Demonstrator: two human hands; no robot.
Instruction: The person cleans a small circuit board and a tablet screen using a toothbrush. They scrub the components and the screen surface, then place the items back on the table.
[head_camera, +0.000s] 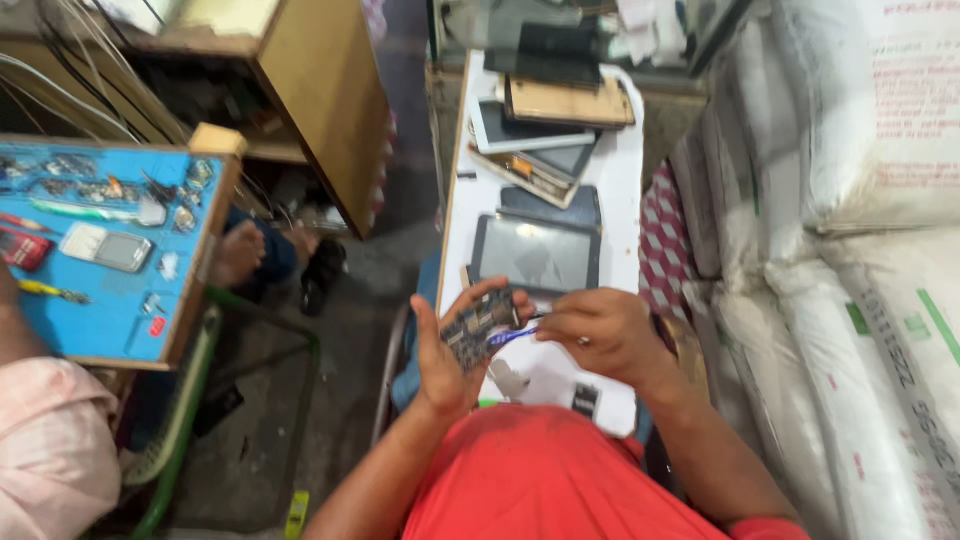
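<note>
The left hand (447, 350) is clenched around a small dark circuit board (478, 327), thumb on the near edge and fingers wrapped over the far edge, so the board stands tilted between them. The right hand (598, 333) is closed on a slim blue-handled tool (512, 337) whose tip lies against the board's face — the two hands almost meet over it. Both forearms run back to a red shirt (540, 480) at the near edge of the view.

Just under the grip lies a white board-like worktop (625, 180); a small dark part (586, 400) and a pale grey piece (510, 380) rest on it a little nearer than the hands. Just beyond the grip, flat on the same surface, sits a dark tablet (537, 254) with a grey screen. Farther on comes a loose stack of tablets and panels (545, 135), one with a tan back on top, others white or dark.

To the right of the grip a red-checked cloth (664, 240) shows beside stacked white sacks (850, 200). Well off to the left, a blue-topped work table (120, 310) carries a small phone (108, 248), a yellow-handled screwdriver (45, 291) and scattered small parts — another person's pink sleeve (50, 450) is at its near side, and a bare foot (238, 255) shows beneath its far corner. Behind that stands a wooden cabinet (320, 90) with cables hanging beside it.
</note>
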